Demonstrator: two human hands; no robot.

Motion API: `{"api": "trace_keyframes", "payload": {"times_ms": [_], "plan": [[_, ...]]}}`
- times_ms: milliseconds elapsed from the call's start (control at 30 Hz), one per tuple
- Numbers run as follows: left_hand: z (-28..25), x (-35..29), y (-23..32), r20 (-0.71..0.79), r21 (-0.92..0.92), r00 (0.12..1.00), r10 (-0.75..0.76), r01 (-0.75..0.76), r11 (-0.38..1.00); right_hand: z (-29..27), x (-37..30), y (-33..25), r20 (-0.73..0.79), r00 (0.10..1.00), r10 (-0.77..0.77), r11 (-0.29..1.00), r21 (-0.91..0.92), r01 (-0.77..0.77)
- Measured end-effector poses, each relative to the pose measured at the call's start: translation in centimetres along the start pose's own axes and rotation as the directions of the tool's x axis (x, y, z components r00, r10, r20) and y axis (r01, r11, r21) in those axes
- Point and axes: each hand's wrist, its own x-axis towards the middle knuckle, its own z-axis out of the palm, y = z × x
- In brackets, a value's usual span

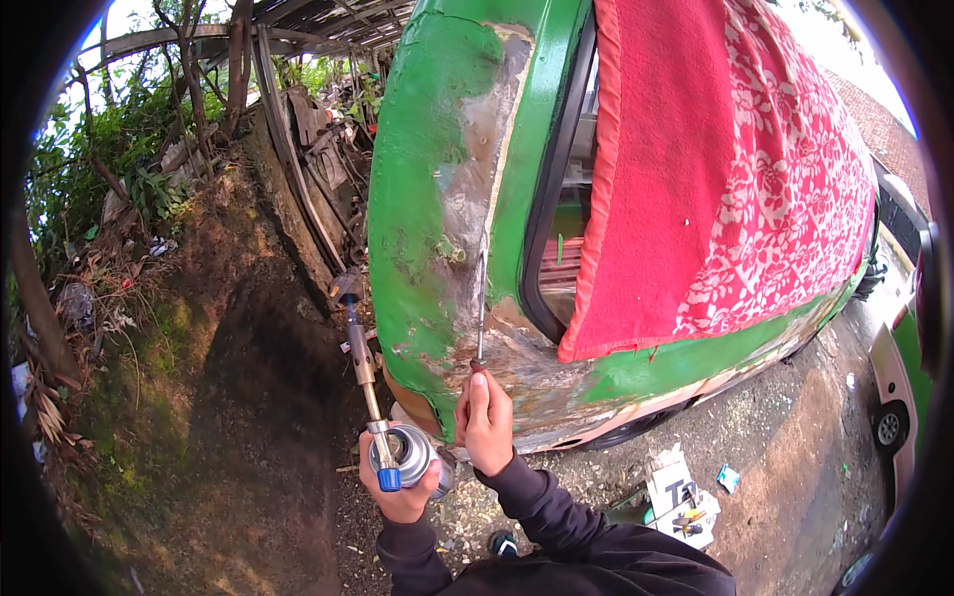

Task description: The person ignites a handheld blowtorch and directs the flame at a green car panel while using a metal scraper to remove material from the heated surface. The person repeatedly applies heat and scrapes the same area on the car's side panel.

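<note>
My left hand (397, 499) is closed round the silver gas canister of a blowtorch (365, 372). The torch's long metal tube points away from me, left of the vehicle, with a faint bluish flame at its nozzle. A blue knob (389, 480) sits at its near end. In my right hand (487, 423), closed in a pinch, is a slim metal tool (482, 310) with a long shaft and a brownish handle; its exact kind is unclear. The tool's far end lies against the green vehicle body (422, 149), on a strip of bare, brown-grey metal with peeling paint.
A red floral cloth (686, 189) covers the vehicle's glass beside a dark-framed window (556, 248). Printed paper (676, 487) with tools and a small blue packet (728, 479) lie on the littered ground. Another green vehicle (899, 372) stands far right. Plants and scrap line the left.
</note>
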Motion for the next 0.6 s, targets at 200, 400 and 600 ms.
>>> {"api": "trace_keyframes", "payload": {"times_ms": [200, 400, 600], "plan": [[-0.1, -0.3, 0.0, -0.015, 0.019, 1.0, 0.018, -0.017, 1.0, 1.2, 0.8, -0.7, 0.003, 1.0, 0.002, 0.999, 0.048, -0.003], [-0.2, 0.0, 0.5, -0.005, 0.0, 1.0, -0.001, 0.001, 1.0, 1.4, 1.3, -0.9, 0.012, 1.0, 0.019, 0.995, 0.095, -0.021], [-0.3, 0.0, 0.3, -0.05, -0.03, 0.999, 0.009, -0.011, 0.999, 0.7, 1.0, -0.5, 0.007, 1.0, -0.019, 0.999, 0.032, 0.018]]}}
